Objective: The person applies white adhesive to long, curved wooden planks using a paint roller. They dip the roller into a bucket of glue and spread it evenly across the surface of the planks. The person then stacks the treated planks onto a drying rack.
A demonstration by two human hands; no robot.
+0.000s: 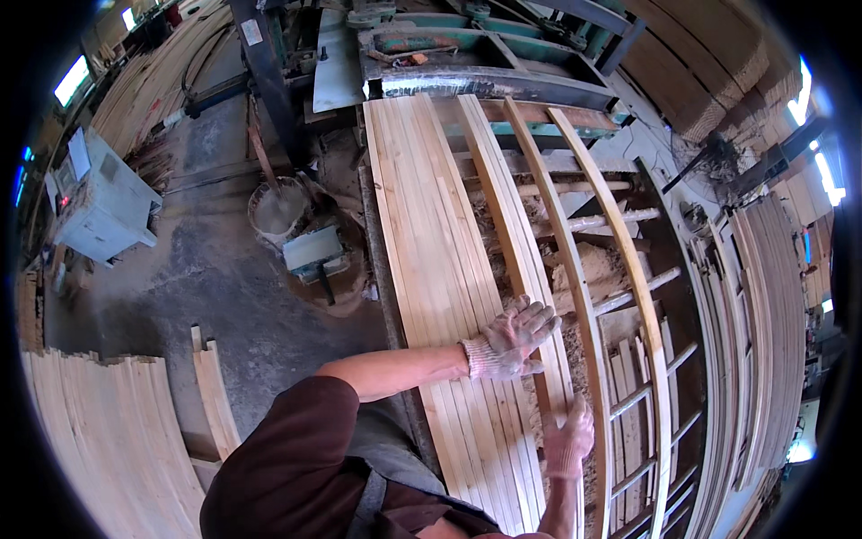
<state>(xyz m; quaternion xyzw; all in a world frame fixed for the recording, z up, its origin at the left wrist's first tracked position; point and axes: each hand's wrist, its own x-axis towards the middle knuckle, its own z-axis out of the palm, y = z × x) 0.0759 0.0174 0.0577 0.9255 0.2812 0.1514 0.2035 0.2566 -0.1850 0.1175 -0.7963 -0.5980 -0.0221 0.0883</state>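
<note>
Left hand [514,337] lying flat, fingers spread, on the slats [449,269], gripping nothing. Right hand [568,440] also flat on the slats' right edge, nearer the body, unclenched. Slats side by side on the rack [642,395], machine [485,63] at their far end

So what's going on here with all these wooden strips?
A person in knit work gloves leans over a rack of long pale wooden slats. The left hand lies flat on the packed slats; the right hand rests at their right edge. Two single slats lie apart over sawdust.
</note>
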